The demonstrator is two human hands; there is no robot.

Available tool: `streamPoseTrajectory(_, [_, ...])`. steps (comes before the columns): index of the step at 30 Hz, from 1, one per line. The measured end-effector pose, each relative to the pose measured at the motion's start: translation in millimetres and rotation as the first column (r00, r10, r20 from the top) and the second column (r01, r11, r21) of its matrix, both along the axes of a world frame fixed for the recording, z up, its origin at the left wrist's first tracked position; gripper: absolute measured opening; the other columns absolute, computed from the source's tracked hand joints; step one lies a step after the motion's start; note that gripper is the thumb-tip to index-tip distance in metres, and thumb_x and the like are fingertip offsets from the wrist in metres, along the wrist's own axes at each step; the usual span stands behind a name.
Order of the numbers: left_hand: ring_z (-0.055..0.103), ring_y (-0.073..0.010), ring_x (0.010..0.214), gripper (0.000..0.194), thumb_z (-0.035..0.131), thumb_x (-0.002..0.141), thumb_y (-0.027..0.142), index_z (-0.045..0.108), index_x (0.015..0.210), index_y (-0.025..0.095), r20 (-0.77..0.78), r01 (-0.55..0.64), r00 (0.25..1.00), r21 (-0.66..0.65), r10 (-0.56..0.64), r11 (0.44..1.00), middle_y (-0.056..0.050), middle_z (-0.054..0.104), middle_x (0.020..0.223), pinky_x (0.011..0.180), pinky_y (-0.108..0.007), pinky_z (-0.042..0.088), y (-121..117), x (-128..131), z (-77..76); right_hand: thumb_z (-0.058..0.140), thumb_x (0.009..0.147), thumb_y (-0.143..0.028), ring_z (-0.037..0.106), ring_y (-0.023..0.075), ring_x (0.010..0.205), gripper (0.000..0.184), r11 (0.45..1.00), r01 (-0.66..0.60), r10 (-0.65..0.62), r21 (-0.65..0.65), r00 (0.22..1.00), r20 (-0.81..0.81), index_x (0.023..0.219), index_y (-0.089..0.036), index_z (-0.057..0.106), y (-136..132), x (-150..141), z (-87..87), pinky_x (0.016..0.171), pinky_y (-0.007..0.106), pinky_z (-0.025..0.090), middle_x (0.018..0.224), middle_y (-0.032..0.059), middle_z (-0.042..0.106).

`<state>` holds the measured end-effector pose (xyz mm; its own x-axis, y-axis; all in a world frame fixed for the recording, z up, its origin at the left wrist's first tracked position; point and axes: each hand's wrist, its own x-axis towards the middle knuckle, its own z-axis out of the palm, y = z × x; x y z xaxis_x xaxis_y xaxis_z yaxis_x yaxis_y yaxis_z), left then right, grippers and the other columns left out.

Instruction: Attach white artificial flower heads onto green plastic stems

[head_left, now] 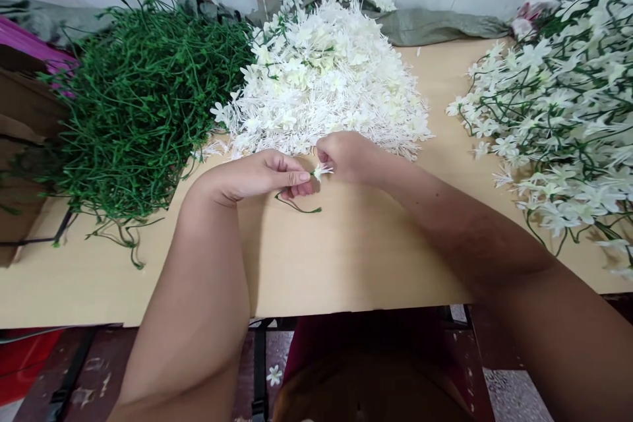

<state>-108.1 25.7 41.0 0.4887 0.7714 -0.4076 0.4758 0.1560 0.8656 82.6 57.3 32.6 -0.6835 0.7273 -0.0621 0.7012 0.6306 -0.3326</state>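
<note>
My left hand (284, 178) pinches a green plastic stem (299, 208) between thumb and fingers. A small white artificial flower (322, 171) sits at the stem's tip, just past my left thumb. My right hand (346, 155) is curled close by on the right, at the near edge of the pile of white flower heads (336, 79). Its fingertips are mostly hidden behind the hand, so whatever they hold does not show. A large heap of green stems (148, 99) lies to the left of my left hand.
Stemmed white flowers (568, 119) are heaped on the right of the wooden table (316, 270). A cardboard box (24, 105) stands at the far left. Grey-green cloth (440, 26) runs along the tiled wall. One loose flower (273, 375) lies below the table's front edge.
</note>
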Motion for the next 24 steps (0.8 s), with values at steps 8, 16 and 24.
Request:
streamPoseTrajectory(8, [0.062, -0.012, 0.062, 0.022, 0.073, 0.074, 0.039, 0.078, 0.078, 0.018, 0.044, 0.195, 0.98, 0.014, -0.196, 0.981, -0.006, 0.073, 0.075, 0.057, -0.02, 0.051, -5, 23, -1.3, 0.056, 0.081, -0.008, 0.047, 0.0094, 0.068, 0.007, 0.996, 0.036, -0.063, -0.076, 0.918, -0.393, 0.076, -0.011, 0.059, 22, 17, 13.5, 0.068, 0.025, 0.036, 0.071, 0.0009, 0.056])
streamPoseTrajectory(16, [0.068, -0.0168, 0.074, 0.023, 0.08, 0.06, 0.03, 0.079, 0.081, 0.021, 0.056, 0.045, 0.997, 0.066, -0.049, 0.997, -0.007, 0.075, 0.083, 0.064, -0.024, 0.055, -8, 13, -2.4, 0.062, 0.078, -0.007, 0.048, 0.0074, 0.062, 0.011, 0.97, -0.036, -0.106, -0.238, 0.826, -0.554, 0.073, -0.013, 0.054, 28, 16, 8.5, 0.062, 0.024, 0.038, 0.064, -0.0011, 0.055])
streamPoseTrajectory(24, [0.053, -0.0113, 0.053, 0.015, 0.071, 0.069, 0.029, 0.074, 0.076, 0.016, 0.022, -0.413, 0.903, 0.329, 0.43, 0.85, -0.004, 0.066, 0.063, 0.048, -0.022, 0.04, 5, 19, -22.8, 0.065, 0.075, -0.006, 0.048, 0.0081, 0.065, 0.014, 0.993, 0.026, -0.078, -0.112, 0.869, -0.488, 0.068, -0.013, 0.055, 28, 10, -4.9, 0.063, 0.024, 0.037, 0.067, -0.0007, 0.056])
